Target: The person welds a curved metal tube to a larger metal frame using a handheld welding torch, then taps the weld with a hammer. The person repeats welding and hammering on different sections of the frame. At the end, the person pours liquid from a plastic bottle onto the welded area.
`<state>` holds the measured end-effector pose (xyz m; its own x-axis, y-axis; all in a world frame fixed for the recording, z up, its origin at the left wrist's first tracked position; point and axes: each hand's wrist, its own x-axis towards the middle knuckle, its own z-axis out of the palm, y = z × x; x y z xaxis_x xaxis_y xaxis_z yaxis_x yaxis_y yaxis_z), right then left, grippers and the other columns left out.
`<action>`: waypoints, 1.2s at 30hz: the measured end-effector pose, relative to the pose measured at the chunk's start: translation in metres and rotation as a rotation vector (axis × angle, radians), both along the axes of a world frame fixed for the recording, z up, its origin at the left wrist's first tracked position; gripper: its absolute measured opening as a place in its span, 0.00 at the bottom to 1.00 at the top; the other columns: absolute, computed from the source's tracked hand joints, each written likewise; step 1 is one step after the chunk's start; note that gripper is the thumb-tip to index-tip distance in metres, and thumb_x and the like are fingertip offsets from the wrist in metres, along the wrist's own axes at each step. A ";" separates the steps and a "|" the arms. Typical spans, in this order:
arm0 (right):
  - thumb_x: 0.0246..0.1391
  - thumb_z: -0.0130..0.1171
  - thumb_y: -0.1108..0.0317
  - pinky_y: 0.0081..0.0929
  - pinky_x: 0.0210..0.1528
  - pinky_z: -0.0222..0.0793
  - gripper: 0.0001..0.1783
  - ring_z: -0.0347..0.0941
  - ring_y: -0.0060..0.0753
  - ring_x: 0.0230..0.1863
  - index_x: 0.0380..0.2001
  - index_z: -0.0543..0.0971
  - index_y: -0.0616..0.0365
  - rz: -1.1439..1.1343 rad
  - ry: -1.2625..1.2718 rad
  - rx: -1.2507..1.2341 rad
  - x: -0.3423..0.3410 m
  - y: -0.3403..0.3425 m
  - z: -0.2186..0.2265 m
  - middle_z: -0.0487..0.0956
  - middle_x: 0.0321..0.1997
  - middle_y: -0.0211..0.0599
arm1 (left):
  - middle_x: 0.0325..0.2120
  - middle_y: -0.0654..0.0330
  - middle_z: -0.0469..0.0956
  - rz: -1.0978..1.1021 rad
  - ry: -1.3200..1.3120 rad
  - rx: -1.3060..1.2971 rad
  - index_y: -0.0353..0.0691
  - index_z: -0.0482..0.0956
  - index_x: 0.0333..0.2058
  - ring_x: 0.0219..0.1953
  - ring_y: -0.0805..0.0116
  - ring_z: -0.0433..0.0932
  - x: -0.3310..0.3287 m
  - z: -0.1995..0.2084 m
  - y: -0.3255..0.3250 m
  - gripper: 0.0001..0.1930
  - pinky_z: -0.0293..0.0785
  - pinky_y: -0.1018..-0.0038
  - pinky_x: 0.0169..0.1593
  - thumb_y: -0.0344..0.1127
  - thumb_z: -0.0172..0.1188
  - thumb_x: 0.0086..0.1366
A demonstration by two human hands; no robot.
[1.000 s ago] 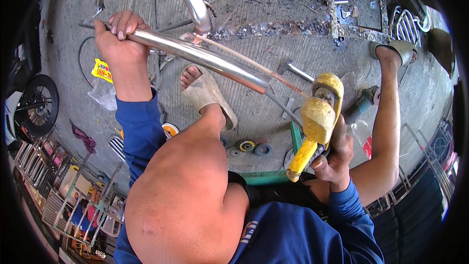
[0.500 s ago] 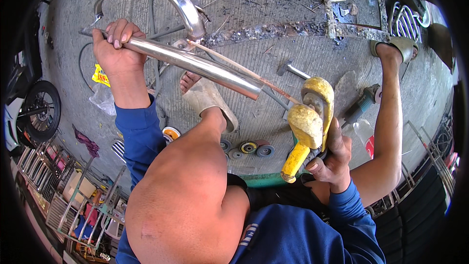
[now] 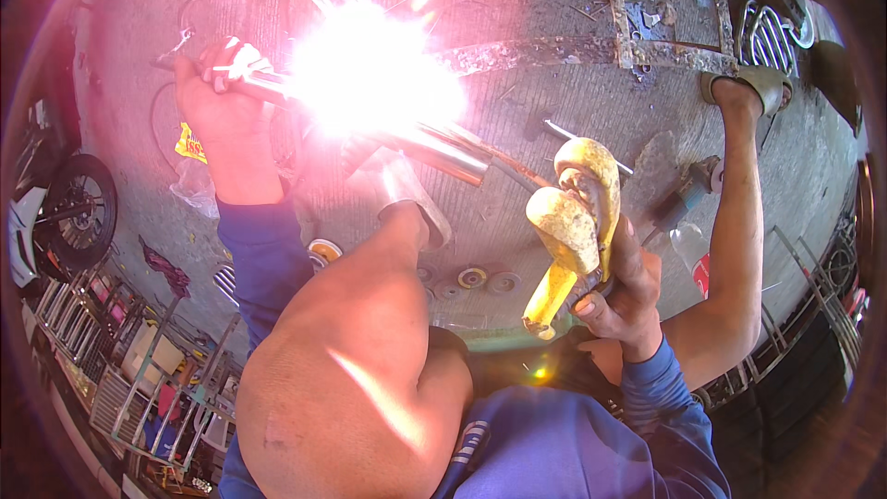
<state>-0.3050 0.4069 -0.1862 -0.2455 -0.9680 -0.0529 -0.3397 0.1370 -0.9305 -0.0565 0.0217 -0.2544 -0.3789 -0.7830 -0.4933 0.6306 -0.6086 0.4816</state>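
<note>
Steel tube [image 3: 453, 159] slants across the upper centre, left hand [image 3: 226, 111] wrapped round its upper-left end; right hand [image 3: 633, 291], right of centre, grips a yellow electrode holder [image 3: 565, 231]; yellow lettered packet [image 3: 189, 141] lies left.

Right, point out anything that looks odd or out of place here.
A dazzling white glare hides the middle of the steel tube, and oddly, the left hand grips that tube nearby with no glove.
</note>
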 end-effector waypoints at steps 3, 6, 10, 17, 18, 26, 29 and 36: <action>0.46 0.74 0.48 0.32 0.37 0.79 0.52 0.85 0.45 0.37 0.69 0.63 0.61 0.016 -0.041 -0.027 0.000 0.000 0.000 0.83 0.46 0.55 | 0.11 0.71 0.57 0.038 0.044 0.069 0.49 0.62 0.22 0.10 0.79 0.56 -0.004 0.001 0.003 0.30 0.57 0.81 0.16 0.64 0.33 0.75; 0.47 0.74 0.47 0.33 0.39 0.80 0.52 0.85 0.48 0.40 0.68 0.64 0.63 -0.027 -0.014 -0.099 -0.002 0.002 -0.001 0.83 0.46 0.57 | 0.11 0.71 0.56 0.097 0.085 0.071 0.47 0.62 0.23 0.10 0.79 0.56 -0.007 0.003 0.003 0.29 0.60 0.80 0.15 0.64 0.35 0.75; 0.46 0.74 0.46 0.33 0.39 0.80 0.52 0.85 0.49 0.38 0.68 0.64 0.63 -0.006 0.009 -0.050 -0.005 0.005 -0.004 0.83 0.45 0.57 | 0.11 0.70 0.55 0.154 0.111 0.098 0.46 0.61 0.23 0.09 0.79 0.56 -0.011 0.002 0.003 0.30 0.61 0.80 0.15 0.64 0.35 0.75; 0.46 0.74 0.45 0.33 0.37 0.80 0.53 0.85 0.49 0.36 0.69 0.64 0.61 0.007 -0.008 -0.070 -0.001 0.005 -0.010 0.83 0.46 0.58 | 0.10 0.70 0.55 0.160 0.101 0.099 0.45 0.61 0.23 0.09 0.79 0.56 -0.012 0.004 0.004 0.30 0.60 0.81 0.15 0.63 0.34 0.75; 0.46 0.74 0.45 0.33 0.37 0.80 0.52 0.85 0.49 0.36 0.69 0.64 0.61 0.007 -0.011 -0.072 -0.001 0.004 -0.010 0.83 0.46 0.58 | 0.10 0.70 0.55 0.163 0.127 0.107 0.45 0.61 0.23 0.09 0.79 0.56 -0.012 0.004 0.004 0.30 0.60 0.81 0.15 0.63 0.34 0.75; 0.46 0.74 0.47 0.32 0.35 0.79 0.53 0.85 0.45 0.33 0.70 0.63 0.59 -0.006 -0.028 -0.045 0.002 -0.001 -0.008 0.84 0.44 0.55 | 0.10 0.70 0.55 0.135 0.023 0.107 0.46 0.60 0.22 0.10 0.79 0.56 -0.008 0.002 0.002 0.29 0.60 0.81 0.15 0.62 0.36 0.75; 0.45 0.74 0.47 0.31 0.35 0.79 0.53 0.85 0.44 0.33 0.70 0.63 0.58 0.000 -0.017 -0.031 0.003 -0.002 -0.008 0.84 0.44 0.54 | 0.10 0.70 0.56 0.114 0.138 0.132 0.46 0.61 0.21 0.10 0.79 0.57 -0.005 0.000 -0.001 0.30 0.61 0.80 0.16 0.62 0.36 0.75; 0.45 0.74 0.46 0.31 0.36 0.79 0.53 0.85 0.43 0.33 0.70 0.63 0.58 -0.005 -0.014 -0.022 0.002 -0.002 -0.008 0.84 0.45 0.53 | 0.10 0.70 0.56 0.108 0.148 0.140 0.46 0.60 0.20 0.10 0.79 0.58 -0.002 -0.003 -0.003 0.31 0.62 0.79 0.16 0.63 0.34 0.75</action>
<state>-0.3032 0.4053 -0.1945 -0.2497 -0.9677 -0.0346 -0.3263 0.1177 -0.9379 -0.0588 0.0190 -0.2578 -0.3731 -0.7507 -0.5451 0.7529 -0.5883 0.2948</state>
